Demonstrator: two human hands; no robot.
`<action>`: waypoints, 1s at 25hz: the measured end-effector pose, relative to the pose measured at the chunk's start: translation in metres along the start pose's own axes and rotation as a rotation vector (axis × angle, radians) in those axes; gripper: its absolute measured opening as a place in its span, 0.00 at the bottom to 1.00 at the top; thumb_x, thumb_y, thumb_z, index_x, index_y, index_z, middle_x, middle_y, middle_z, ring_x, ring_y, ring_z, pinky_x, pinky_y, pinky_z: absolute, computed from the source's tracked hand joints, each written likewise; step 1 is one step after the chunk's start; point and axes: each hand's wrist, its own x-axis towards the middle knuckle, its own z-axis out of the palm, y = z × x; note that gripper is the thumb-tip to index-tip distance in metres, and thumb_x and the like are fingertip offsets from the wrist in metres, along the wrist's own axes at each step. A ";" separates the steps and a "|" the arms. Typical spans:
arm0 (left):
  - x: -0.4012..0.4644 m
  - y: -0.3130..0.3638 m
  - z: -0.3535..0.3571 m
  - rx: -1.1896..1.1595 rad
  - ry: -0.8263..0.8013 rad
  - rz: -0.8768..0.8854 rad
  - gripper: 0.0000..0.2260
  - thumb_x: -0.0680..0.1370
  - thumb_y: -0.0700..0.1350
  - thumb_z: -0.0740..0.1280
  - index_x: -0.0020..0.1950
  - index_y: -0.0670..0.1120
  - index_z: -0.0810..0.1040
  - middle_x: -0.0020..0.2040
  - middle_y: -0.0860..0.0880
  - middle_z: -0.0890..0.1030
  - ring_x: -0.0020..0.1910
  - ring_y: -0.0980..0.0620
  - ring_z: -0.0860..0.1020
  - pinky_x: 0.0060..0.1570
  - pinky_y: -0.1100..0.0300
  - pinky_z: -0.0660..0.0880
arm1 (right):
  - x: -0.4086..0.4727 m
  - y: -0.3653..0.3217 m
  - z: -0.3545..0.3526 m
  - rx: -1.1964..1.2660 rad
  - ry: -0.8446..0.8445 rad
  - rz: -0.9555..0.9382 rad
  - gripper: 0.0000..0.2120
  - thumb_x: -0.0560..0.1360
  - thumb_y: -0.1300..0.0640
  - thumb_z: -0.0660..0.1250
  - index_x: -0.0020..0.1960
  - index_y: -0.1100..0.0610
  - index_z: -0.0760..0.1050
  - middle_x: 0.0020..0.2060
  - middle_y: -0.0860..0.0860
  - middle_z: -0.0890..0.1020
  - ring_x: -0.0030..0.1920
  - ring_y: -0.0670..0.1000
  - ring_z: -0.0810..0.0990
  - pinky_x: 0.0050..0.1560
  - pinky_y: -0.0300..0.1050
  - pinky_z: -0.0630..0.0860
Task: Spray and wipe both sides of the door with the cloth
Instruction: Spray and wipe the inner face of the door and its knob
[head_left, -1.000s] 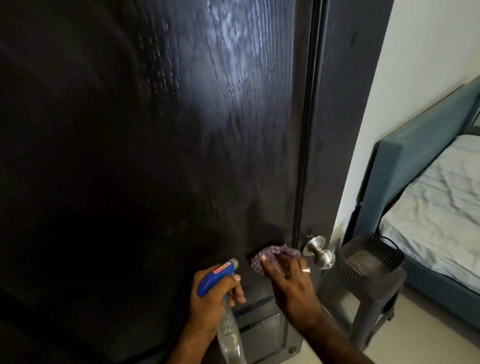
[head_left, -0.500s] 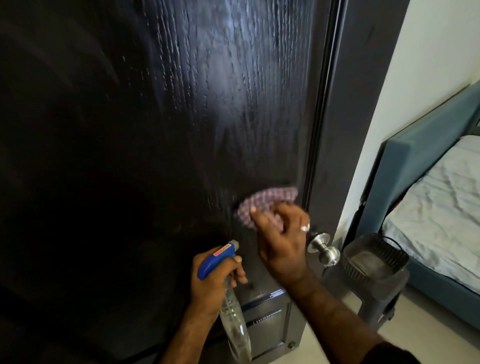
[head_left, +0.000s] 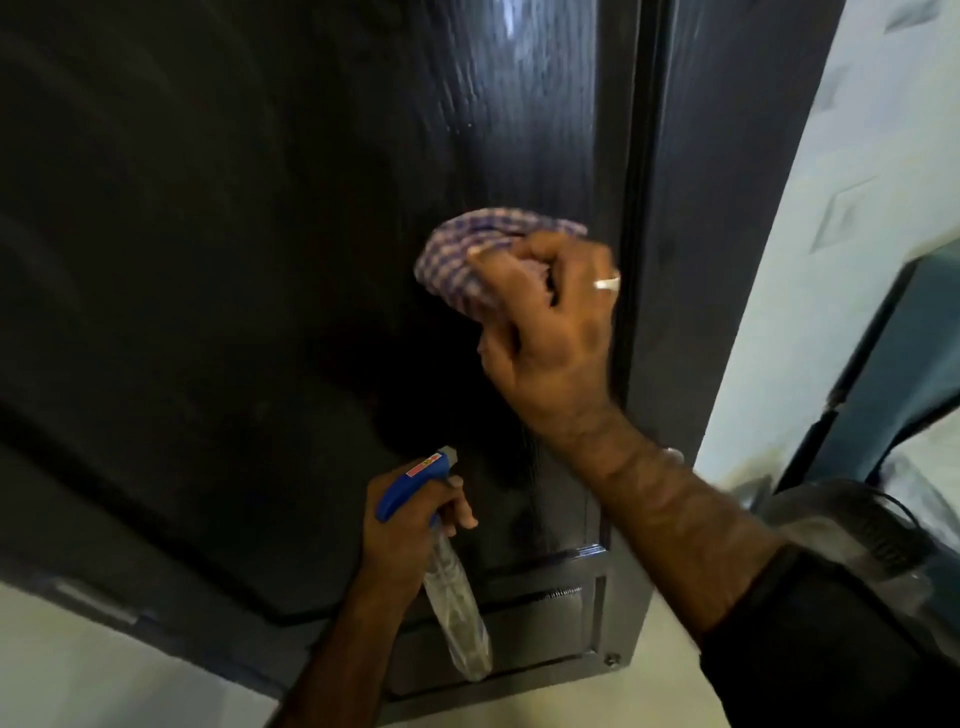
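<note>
right hand has its fingers curled round the bunched purple checked cloth, pressing it flat on the dark wood-grain door, just left of the door's right edge. the wet streaks sit straight above the cloth, running up along the door's long axis, so i'd guess the next stroke goes up that way. left hand, lower down below the cloth, grips the clear spray bottle with the blue trigger head, nozzle aimed at the door.
</note>
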 end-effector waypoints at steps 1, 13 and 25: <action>-0.005 0.003 0.006 0.004 0.026 0.002 0.11 0.76 0.36 0.69 0.35 0.44 0.84 0.30 0.38 0.79 0.28 0.42 0.80 0.35 0.52 0.74 | -0.018 0.003 0.002 -0.012 -0.033 -0.063 0.18 0.78 0.61 0.70 0.67 0.56 0.84 0.62 0.59 0.79 0.58 0.61 0.77 0.57 0.59 0.74; -0.034 0.007 0.080 0.090 0.008 -0.041 0.09 0.74 0.43 0.71 0.37 0.38 0.82 0.34 0.38 0.81 0.31 0.42 0.82 0.33 0.58 0.78 | -0.044 0.076 -0.042 0.099 -0.127 0.254 0.20 0.83 0.53 0.73 0.72 0.59 0.77 0.60 0.57 0.79 0.51 0.50 0.81 0.46 0.39 0.80; -0.025 0.011 0.091 0.150 -0.007 0.013 0.11 0.81 0.35 0.68 0.40 0.32 0.79 0.35 0.35 0.81 0.34 0.39 0.82 0.35 0.55 0.79 | -0.085 0.082 -0.029 0.367 -0.208 0.702 0.15 0.78 0.46 0.75 0.60 0.54 0.83 0.52 0.49 0.77 0.45 0.43 0.79 0.43 0.31 0.79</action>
